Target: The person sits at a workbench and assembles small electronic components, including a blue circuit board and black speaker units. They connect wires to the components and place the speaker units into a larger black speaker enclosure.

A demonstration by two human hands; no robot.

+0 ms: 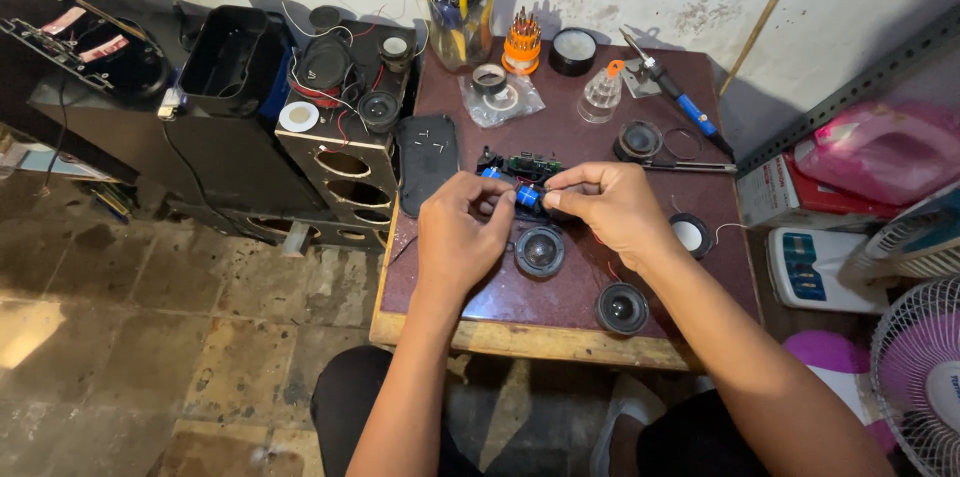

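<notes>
Over a small maroon table (560, 297), my left hand (458, 237) and my right hand (608, 205) both pinch a small blue cylindrical part (527, 197) with red wires. A green circuit board (530, 167) lies just behind it. A round speaker driver (540, 251) sits on the table right under my hands. Another driver (622, 308) lies near the front edge.
A blue-handled soldering iron (672, 89), a clear jar of tools (458, 22), an orange screwdriver-bit set (522, 45), a small clear bottle (601, 95) and a tape roll (488, 78) stand at the back. A black speaker cabinet (345, 172) stands left. A pink fan (925, 377) stands right.
</notes>
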